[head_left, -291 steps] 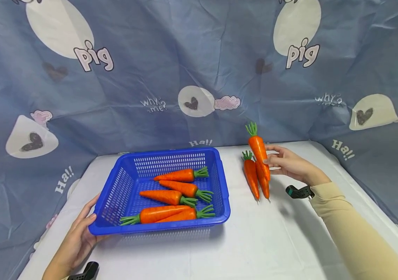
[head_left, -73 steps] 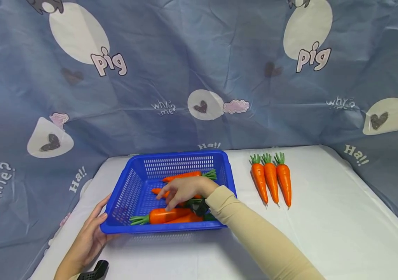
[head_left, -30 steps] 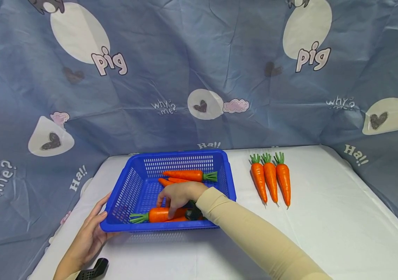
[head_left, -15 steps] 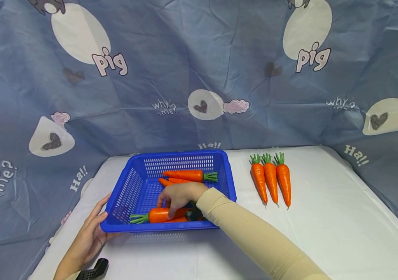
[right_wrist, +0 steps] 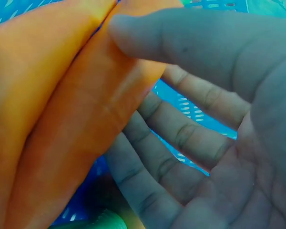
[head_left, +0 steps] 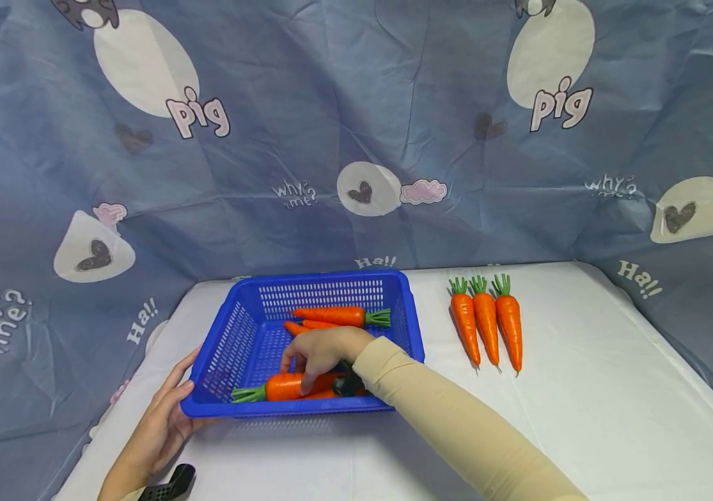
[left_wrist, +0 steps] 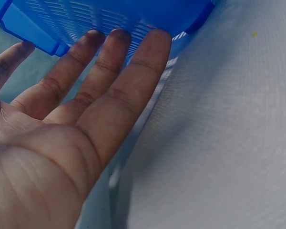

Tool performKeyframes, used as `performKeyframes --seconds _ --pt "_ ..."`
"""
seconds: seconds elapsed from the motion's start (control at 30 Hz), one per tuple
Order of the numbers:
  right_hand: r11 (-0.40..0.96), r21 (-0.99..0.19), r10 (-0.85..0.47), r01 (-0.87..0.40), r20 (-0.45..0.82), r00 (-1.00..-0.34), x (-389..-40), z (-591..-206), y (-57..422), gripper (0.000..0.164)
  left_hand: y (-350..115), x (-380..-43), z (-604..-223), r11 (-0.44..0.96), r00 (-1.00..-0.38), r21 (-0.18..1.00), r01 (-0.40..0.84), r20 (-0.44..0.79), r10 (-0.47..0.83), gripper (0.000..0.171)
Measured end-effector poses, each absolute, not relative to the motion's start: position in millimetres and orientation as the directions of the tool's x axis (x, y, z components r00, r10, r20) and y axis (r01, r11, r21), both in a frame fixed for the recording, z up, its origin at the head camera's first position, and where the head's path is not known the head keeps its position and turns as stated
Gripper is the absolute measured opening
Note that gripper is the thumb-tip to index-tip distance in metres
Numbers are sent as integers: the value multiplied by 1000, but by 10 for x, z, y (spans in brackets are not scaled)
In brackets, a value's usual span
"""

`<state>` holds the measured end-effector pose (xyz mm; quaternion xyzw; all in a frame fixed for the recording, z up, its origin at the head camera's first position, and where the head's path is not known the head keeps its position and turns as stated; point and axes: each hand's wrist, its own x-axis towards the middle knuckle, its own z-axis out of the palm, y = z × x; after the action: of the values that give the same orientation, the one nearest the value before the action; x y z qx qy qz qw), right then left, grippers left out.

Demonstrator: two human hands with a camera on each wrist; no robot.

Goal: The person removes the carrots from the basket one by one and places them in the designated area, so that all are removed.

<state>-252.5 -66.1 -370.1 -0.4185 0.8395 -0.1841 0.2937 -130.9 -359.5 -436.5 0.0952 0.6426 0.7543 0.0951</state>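
A blue perforated basket (head_left: pixel 256 409) with several orange carrots in it stands left of centre, tilted slightly. My right hand (head_left: pixel 325 346) reaches down into it and holds a carrot (head_left: pixel 281 385) near the front wall, whose green tops point left. In the right wrist view my thumb lies on one side of that carrot (right_wrist: pixel 81 129) and my fingers touch the other side. A second carrot (right_wrist: pixel 28 62) lies right against it. My left hand (head_left: pixel 156 431) supports the basket's left front corner, its fingers nearly straight against the outer wall. Hand and sleeve cover part of the contents.
Three carrots (head_left: pixel 484 323) lie side by side on the white tablecloth (head_left: pixel 588 390), right of the basket, tops toward the back. Another carrot (head_left: pixel 331 316) rests along the basket's rear. A blue printed cloth (head_left: pixel 256 125) hangs behind and at both sides.
Since the oldest frame, the third carrot was set beside two others and my right hand moved into the basket. Its fingers then lowered onto a front carrot. Over the last second it stays put.
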Motion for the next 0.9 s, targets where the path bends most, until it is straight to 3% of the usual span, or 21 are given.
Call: performKeyframes --seconds 0.5,0.9 --pt "541 -602 -833 -587 -290 -471 -2506 -3635 -650 33 -3601 -1310 -4376 -172 -955 985 -30 23 296 53" --pt "514 -688 -833 -512 -258 -489 -2588 -3524 -501 39 -3616 -1317 -4367 -158 -957 987 -29 18 290 54"
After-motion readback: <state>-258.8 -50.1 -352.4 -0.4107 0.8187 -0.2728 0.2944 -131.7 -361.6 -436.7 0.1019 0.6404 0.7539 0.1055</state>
